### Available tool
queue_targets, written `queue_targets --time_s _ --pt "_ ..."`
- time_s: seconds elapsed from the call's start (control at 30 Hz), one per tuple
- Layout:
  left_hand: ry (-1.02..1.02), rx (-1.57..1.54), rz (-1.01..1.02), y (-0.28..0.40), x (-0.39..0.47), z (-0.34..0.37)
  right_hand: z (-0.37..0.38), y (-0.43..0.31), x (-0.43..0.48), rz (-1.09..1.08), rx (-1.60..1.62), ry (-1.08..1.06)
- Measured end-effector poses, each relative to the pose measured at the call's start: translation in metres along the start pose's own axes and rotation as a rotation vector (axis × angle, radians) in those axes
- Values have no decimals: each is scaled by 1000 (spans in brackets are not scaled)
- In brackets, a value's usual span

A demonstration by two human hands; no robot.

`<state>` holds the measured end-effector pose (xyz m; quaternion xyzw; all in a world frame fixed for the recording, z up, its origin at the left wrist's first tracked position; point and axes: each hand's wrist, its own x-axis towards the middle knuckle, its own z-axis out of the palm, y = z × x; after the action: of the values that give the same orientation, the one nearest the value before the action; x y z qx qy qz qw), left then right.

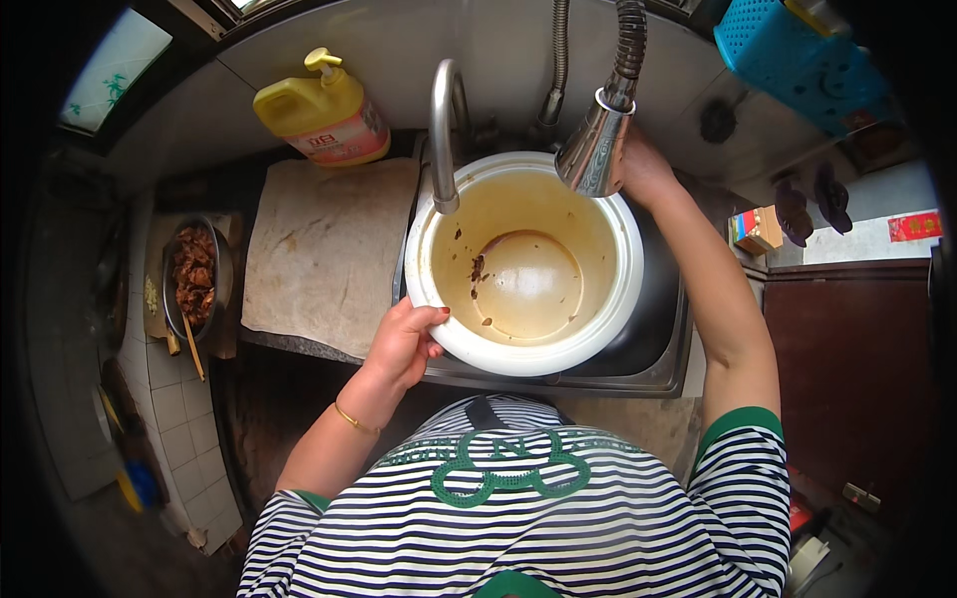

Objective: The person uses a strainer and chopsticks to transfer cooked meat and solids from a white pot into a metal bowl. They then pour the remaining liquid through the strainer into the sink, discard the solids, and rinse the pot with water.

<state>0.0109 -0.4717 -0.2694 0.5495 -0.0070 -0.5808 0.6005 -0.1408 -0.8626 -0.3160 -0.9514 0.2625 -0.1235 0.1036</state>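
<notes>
A round white ceramic pot point(628, 276) stands over the dark sink point(650, 321), with dark food scraps and a brownish film inside it. My left hand point(407, 340) grips the pot's rim at the lower left, thumb on top. My right hand point(641, 168) is at the upper right, partly hidden behind the chrome spray head point(594, 146); whether it holds the spray head, the pot or something else cannot be told. The curved steel faucet point(445, 134) reaches over the pot's upper left rim. No running water can be made out.
A yellow pump bottle of detergent point(325, 112) stands behind a beige cloth point(329, 254) left of the sink. Farther left, a metal bowl point(222, 276) holds pieces of meat and chopsticks point(193, 347). A blue plastic basket point(807, 63) hangs at the upper right, above a small box point(757, 229).
</notes>
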Motion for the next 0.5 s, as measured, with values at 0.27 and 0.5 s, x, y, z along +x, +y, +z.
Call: queue_targets --time_s 0.27,0.5 --pt "-28 7 12 5 7 -3 -18 -15 -42 164 231 192" --pt "-169 -19 -23 12 23 1 -58 -79 -154 521 1593 214"
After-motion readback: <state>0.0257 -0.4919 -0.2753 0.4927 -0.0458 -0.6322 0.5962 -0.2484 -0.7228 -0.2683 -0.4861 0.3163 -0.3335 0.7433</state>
